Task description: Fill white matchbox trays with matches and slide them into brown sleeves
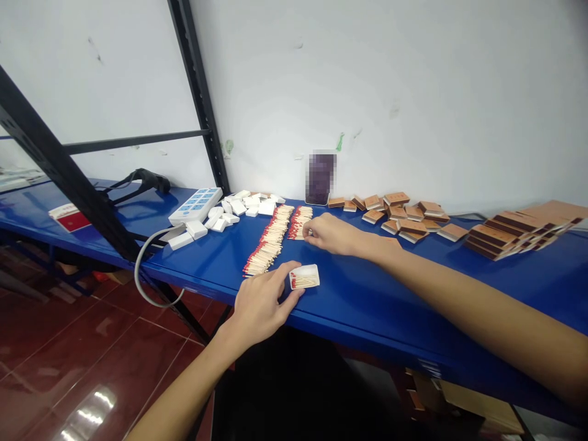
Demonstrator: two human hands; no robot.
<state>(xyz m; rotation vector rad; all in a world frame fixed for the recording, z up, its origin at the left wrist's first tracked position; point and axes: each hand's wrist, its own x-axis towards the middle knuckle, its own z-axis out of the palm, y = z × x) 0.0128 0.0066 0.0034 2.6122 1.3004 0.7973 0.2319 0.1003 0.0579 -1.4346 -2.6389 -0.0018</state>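
My left hand (263,301) grips a small white matchbox tray (305,277) holding a few red-tipped matches, resting on the blue table (367,294) near its front edge. My right hand (331,234) reaches forward with fingers pinched at the near end of a short row of red-tipped matches (299,222). A longer row of matches (270,240) lies just left of it.
Several empty white trays (239,208) lie beside a white power strip (195,206) at the back left. Brown matchbox sleeves (399,214) and a fanned stack of them (519,231) sit to the right. A black shelf frame (73,177) crosses the left.
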